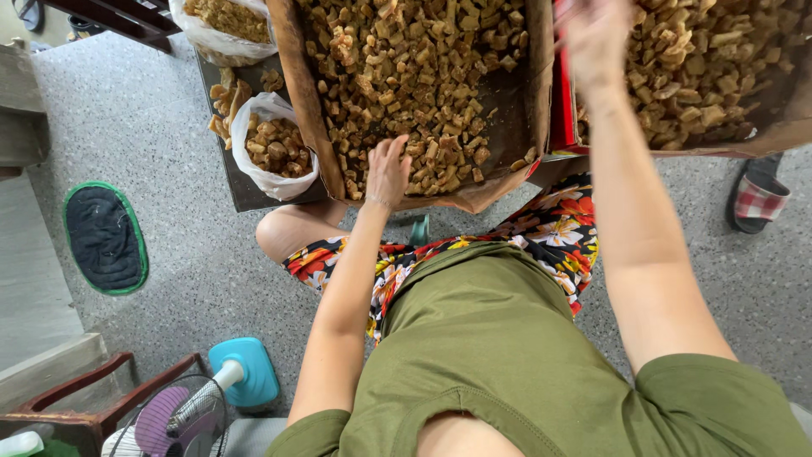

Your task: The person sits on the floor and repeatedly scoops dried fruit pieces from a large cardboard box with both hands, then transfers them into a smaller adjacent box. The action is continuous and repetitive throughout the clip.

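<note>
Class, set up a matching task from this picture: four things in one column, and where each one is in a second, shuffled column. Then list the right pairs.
Things
1. left hand
2. right hand
3. white plastic bag
4. electric fan

Places
A. raised and blurred, over the right-hand box of brown chunks
B. on the floor at bottom left, on a blue base
C. on a dark tray, left of the paper-lined box
D. on the brown chunks near the front edge of the paper-lined box

Pairs: 1-D, 2-A, 3-C, 4-B
</note>
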